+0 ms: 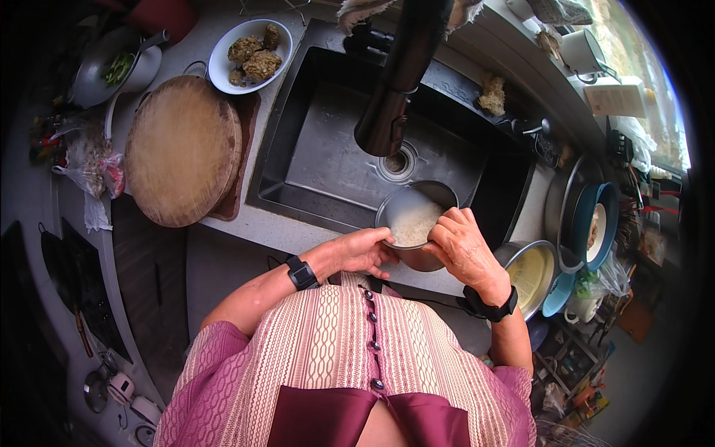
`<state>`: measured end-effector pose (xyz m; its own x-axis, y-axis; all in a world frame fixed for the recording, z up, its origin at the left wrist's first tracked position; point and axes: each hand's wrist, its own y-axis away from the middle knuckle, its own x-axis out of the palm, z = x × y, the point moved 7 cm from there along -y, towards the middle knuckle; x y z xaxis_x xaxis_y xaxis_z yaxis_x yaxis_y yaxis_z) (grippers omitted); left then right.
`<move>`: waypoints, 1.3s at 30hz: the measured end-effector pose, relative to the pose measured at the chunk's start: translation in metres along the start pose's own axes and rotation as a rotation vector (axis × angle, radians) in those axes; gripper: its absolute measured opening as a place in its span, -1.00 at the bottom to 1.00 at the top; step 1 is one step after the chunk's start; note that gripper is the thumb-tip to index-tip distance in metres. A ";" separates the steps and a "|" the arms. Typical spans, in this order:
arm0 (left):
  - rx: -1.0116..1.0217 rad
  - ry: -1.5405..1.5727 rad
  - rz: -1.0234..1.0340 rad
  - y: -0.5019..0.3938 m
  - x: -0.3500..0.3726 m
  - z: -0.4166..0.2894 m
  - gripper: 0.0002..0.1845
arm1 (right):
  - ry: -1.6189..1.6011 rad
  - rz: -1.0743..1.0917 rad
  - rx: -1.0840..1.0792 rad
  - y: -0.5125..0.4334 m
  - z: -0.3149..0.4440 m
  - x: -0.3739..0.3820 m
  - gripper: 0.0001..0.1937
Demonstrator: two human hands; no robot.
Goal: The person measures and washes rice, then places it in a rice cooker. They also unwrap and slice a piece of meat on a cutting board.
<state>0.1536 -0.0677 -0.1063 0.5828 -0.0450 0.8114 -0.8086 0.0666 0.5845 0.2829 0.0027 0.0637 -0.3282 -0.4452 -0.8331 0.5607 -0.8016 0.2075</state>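
Note:
A metal pot (427,258) tilts over the near edge of the sink (329,134), its mouth facing away from me. Inside it lies white rice (416,226) with cloudy water toward the far side. My left hand (366,248) holds the pot's left rim, thumb on top and fingers underneath. On the right, the rim is pinched by my right hand (461,243), its fingertips bent over the edge. Beyond the pot, the round drain (397,162) shows in the sink floor. The black faucet (385,120) hangs above the basin.
Left of the sink, a round wooden chopping board (181,151) rests on the counter. Behind it stands a white bowl (250,56) with brown lumps. A metal basin (528,274) holding yellowish liquid and a blue bowl (606,223) sit at the right. A scrubber (492,96) lies behind the sink.

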 end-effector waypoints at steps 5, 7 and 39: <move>0.009 0.013 0.009 0.001 0.002 -0.001 -0.62 | -0.002 0.024 0.012 -0.002 -0.001 0.001 -0.82; 0.006 0.018 0.006 0.002 0.002 -0.001 -0.63 | 0.008 0.004 -0.004 -0.003 0.001 -0.001 -0.82; -0.001 0.041 0.067 0.001 0.002 0.007 -0.58 | -0.003 0.067 -0.016 -0.013 0.003 -0.001 -0.84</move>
<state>0.1535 -0.0744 -0.1038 0.5300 0.0004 0.8480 -0.8460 0.0692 0.5287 0.2735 0.0124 0.0634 -0.2914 -0.4989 -0.8162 0.5935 -0.7634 0.2548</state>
